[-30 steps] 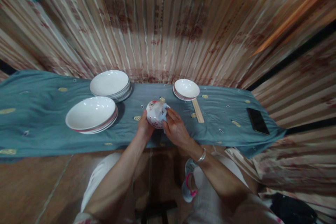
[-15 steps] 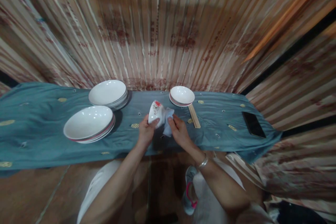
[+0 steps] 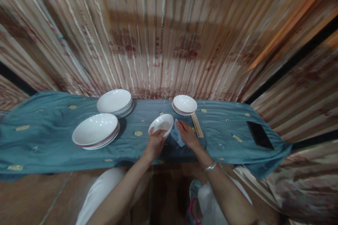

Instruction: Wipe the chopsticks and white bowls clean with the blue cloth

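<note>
My left hand [image 3: 155, 143] grips a small white bowl [image 3: 161, 123] by its near side, the inside of the bowl facing up and tilted. In my right hand [image 3: 187, 134] a pale blue cloth [image 3: 177, 134] is pinched and hangs down just right of the bowl, a little apart from its rim. Behind my right hand stands a short stack of small white bowls [image 3: 185, 104], with a bundle of chopsticks [image 3: 196, 125] lying in front of it.
At left stand a stack of large white bowls [image 3: 95, 130] and, behind it, a stack of white plates [image 3: 115, 101]. A black phone [image 3: 260, 135] lies at the right end of the blue-green tablecloth [image 3: 221, 140]. A pleated curtain [image 3: 163, 42] hangs directly behind.
The bowl has turned from showing its flower-printed outside to showing its white inside. My right hand with the cloth has moved slightly right, away from the bowl. The view has shifted a little.
</note>
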`<state>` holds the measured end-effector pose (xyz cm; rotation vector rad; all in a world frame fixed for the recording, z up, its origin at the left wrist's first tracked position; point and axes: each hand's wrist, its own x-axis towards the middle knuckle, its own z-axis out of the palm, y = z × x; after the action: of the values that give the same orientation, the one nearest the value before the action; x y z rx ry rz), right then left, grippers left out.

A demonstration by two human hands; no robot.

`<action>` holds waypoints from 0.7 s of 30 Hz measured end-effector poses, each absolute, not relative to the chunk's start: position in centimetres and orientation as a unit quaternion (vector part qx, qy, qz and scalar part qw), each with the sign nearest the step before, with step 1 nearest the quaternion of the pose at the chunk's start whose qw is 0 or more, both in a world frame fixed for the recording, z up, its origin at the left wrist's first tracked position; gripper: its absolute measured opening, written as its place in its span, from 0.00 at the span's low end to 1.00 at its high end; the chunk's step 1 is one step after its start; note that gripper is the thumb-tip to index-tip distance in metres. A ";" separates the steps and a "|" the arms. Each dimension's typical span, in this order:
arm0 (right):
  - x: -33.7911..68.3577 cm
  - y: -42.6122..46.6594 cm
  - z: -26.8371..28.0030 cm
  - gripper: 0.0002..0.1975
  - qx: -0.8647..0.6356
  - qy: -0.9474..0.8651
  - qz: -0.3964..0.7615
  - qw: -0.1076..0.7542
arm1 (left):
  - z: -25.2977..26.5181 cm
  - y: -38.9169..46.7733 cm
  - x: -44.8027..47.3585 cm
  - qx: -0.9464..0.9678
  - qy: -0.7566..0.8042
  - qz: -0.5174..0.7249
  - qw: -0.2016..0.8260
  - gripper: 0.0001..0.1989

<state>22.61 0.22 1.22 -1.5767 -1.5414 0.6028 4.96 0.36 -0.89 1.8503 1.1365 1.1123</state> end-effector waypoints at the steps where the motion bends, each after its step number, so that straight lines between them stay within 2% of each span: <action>1: 22.6 0.2 1.3 0.19 -0.631 -0.612 0.250 0.406 | -1.2 0.3 5.0 0.742 0.433 0.405 0.314 0.11; 6: 22.5 -0.1 1.6 0.18 -0.674 -0.612 0.254 0.327 | -2.0 -0.3 5.2 0.844 0.425 0.300 0.133 0.14; 9: 22.5 0.0 1.5 0.15 -0.695 -0.608 0.263 0.280 | -2.1 -0.5 5.1 0.869 0.415 0.263 0.066 0.14; 15: 23.2 -0.1 0.7 0.09 -0.683 -0.595 0.304 0.294 | -1.7 -1.1 4.6 0.886 0.371 0.265 0.086 0.10; 18: 23.4 -0.3 0.0 0.08 -0.677 -0.578 0.319 0.324 | -1.3 -1.4 4.4 0.874 0.363 0.303 0.109 0.19; 21: 23.6 -0.4 -0.5 0.07 -0.661 -0.559 0.337 0.370 | -1.4 -1.0 4.1 0.818 0.420 0.367 0.142 0.27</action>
<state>23.58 -0.41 -0.53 -1.6947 -1.4346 0.8658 4.09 -1.01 -1.43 2.3598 1.2122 1.0581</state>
